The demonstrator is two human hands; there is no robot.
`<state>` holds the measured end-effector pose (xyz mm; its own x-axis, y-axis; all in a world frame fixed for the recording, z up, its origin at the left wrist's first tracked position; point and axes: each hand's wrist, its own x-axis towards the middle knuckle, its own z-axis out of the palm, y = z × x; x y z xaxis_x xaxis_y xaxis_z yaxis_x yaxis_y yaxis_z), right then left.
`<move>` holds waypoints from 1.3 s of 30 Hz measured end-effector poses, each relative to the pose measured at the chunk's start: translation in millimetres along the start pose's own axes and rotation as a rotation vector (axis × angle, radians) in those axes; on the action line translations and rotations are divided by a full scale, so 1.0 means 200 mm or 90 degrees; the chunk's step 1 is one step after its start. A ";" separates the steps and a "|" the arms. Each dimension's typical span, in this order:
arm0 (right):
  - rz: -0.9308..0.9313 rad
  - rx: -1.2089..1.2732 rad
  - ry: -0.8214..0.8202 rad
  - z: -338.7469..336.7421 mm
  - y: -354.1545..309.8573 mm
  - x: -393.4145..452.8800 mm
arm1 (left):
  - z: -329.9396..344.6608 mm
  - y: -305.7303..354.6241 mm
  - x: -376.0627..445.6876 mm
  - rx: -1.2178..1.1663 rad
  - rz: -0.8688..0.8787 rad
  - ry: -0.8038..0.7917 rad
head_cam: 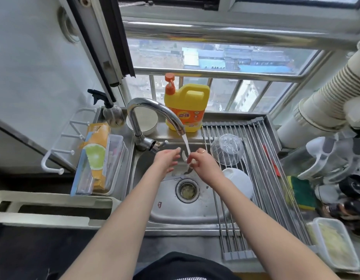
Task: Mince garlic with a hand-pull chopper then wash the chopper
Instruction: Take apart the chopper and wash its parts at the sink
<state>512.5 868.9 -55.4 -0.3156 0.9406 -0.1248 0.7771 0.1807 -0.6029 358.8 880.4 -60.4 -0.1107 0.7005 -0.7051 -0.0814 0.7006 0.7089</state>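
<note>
White curved-blade chopper insert (185, 158) | frame centre, under tap stream (186, 144) | pinched by right hand (203, 165) | left hand (168, 160) loose, empty | rinse holding hub, avoiding blade edges

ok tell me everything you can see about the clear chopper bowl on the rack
The clear chopper bowl looks like transparent plastic, round, with faint vertical ribs on its wall and a small hub showing at the centre of its base. It sits upside down, rim down, on the steel rods of the drying rack laid over the sink's right side. It appears empty. A white lid-like part lies just in front of it; whether they touch is unclear. The right hand is close beside it but holds a different piece.
</note>
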 end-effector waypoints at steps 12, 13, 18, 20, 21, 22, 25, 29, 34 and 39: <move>0.424 0.941 0.076 0.00 -0.04 0.02 | 0.00 -0.01 0.00 -0.039 -0.057 -0.052; 0.447 1.013 0.050 0.00 -0.05 0.02 | -0.02 -0.02 -0.01 -0.020 -0.064 -0.080; 0.490 1.128 -0.012 0.04 -0.05 0.03 | -0.05 -0.03 -0.03 -0.079 -0.095 -0.143; 0.483 1.107 -0.014 0.05 -0.04 0.03 | -0.06 -0.02 -0.02 -0.102 -0.096 -0.142; 0.470 1.084 -0.007 0.05 -0.04 0.03 | -0.06 -0.02 -0.02 -0.101 -0.096 -0.142; 0.450 1.059 0.007 0.05 -0.04 0.03 | -0.07 -0.02 -0.02 -0.091 -0.098 -0.141; 0.362 0.940 0.081 0.04 -0.05 0.04 | -0.09 -0.03 -0.01 -0.037 -0.105 -0.132; 0.225 0.440 0.159 0.02 -0.04 0.05 | -0.10 -0.04 0.01 -0.026 -0.123 -0.143; 0.105 0.082 0.143 0.02 -0.02 0.03 | -0.07 -0.03 0.01 -0.003 -0.131 -0.080; 0.177 0.067 0.249 0.01 0.10 -0.07 | -0.06 -0.03 0.03 0.009 -0.123 -0.013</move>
<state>532.0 859.7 -67.7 0.1401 0.9901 0.0005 0.7377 -0.1041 -0.6671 345.9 879.0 -68.4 -0.0746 0.5558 -0.8280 -0.0851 0.8237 0.5606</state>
